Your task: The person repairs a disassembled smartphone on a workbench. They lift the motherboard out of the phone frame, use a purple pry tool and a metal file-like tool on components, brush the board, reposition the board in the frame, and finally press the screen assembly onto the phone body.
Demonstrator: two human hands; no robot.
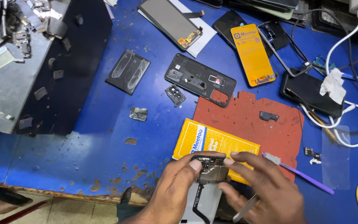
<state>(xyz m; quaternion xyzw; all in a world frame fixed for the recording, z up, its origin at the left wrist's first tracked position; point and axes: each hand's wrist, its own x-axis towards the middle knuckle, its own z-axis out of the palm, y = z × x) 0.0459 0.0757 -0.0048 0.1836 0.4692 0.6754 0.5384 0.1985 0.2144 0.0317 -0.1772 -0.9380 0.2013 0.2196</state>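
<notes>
While the left hand (178, 182) pinches an opened phone (207, 174), the right hand (266, 186) steadies it — tweezers (245, 208) tucked in its grip.

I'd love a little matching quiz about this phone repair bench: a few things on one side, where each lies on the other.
Things:
1. purple toothbrush
2. crumpled white tissue
3. opened phone
4. small black part

Places:
A. on the red mat
B. between the fingers of both hands, left hand and right hand
C. on a dark phone at the right
D. on the blue table, just right of the right hand

Pairs: 1-D, 2-C, 3-B, 4-A
</notes>
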